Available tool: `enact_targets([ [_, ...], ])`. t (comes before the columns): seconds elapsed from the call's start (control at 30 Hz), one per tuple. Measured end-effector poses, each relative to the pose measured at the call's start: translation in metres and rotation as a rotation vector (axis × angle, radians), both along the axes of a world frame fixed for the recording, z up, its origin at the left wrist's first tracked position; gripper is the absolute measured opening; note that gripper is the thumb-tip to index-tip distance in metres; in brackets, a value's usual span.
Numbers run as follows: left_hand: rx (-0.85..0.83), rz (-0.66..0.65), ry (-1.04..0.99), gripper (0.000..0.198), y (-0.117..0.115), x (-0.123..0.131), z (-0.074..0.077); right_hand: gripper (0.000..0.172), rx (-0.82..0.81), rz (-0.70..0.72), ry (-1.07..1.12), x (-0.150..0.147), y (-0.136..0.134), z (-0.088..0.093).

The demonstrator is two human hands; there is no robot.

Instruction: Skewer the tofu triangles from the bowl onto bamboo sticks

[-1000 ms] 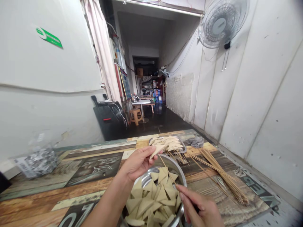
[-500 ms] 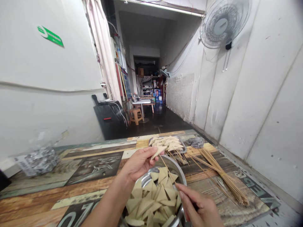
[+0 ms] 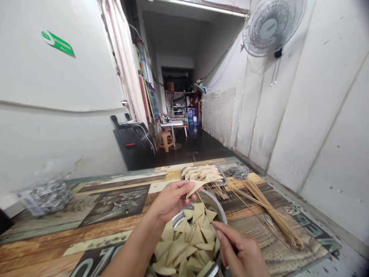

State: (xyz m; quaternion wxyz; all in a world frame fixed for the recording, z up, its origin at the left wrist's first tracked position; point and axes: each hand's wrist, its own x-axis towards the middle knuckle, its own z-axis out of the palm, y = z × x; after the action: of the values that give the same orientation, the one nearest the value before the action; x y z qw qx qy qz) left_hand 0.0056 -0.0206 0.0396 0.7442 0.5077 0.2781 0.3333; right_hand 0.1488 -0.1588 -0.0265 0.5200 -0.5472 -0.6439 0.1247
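We have the pale triangular piece (image 3: 195, 187) clamped in the fingers of the left hand (image 3: 170, 200), over the far rim of the metal bowl (image 3: 221, 211); fingers of the right hand (image 3: 243, 246) pinch the thin stick (image 3: 206, 209), nearer us and to the right. Just changed: piece turns, showing more face, right fingers barely shift. We judge it's being set against the stick; tip entry unclear. Piece's long axis slants, sharp corner pointing rightward from left fingers; stick runs up-left from right fingers to the piece

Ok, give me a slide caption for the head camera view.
Left hand holds a pale triangular piece, right hand a skewer, above a metal bowl of similar pieces.
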Motion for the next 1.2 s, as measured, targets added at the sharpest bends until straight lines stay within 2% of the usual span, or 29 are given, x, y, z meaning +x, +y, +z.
enact_targets([
  [0.47,0.017,0.007,0.004,0.02,-0.007,0.004,0.001,0.032,0.013,-0.034,0.029,-0.003,0.009,-0.007],
  [0.87,0.04,-0.032,0.038,0.021,-0.013,0.007,-0.003,0.033,-0.057,-0.019,0.049,-0.004,0.018,0.006],
  [0.93,0.03,-0.006,0.034,0.021,-0.009,0.006,-0.003,0.033,-0.074,-0.014,0.042,-0.004,0.02,0.01],
  [1.1,0.006,0.167,-0.053,0.017,0.006,-0.005,0.0,0.029,-0.137,0.071,-0.034,0.0,0.007,0.012],
  [1.2,0.02,0.158,-0.046,0.017,0.009,-0.01,-0.001,0.026,-0.132,0.053,-0.037,0.005,-0.004,0.009],
])
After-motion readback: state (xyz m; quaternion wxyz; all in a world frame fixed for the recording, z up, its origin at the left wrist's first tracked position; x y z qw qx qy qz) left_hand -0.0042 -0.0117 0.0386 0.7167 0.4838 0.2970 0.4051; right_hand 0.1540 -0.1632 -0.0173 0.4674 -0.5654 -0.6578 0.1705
